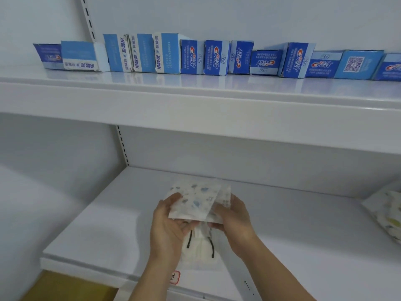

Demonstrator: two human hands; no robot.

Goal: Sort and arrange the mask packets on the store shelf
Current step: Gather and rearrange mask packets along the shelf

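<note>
- Both hands hold a small stack of mask packets (195, 203) above the lower shelf (97, 224), near its front edge.
- The left hand (168, 222) grips the stack's left side, thumb curled over the top packet with blue print.
- The right hand (235, 218) pinches the right side, fingers under, thumb on top.
- Below the hands, a clear packet (200, 246) with a white mask and dark ear loops lies on the shelf.
- A red-edged label (175, 277) sits on the shelf's front lip.
- At far right, another printed packet (388, 213) rests on the same shelf.
- On the upper shelf (195, 98), toothpaste boxes (217, 57) stand in a ragged row against the back wall.
</note>
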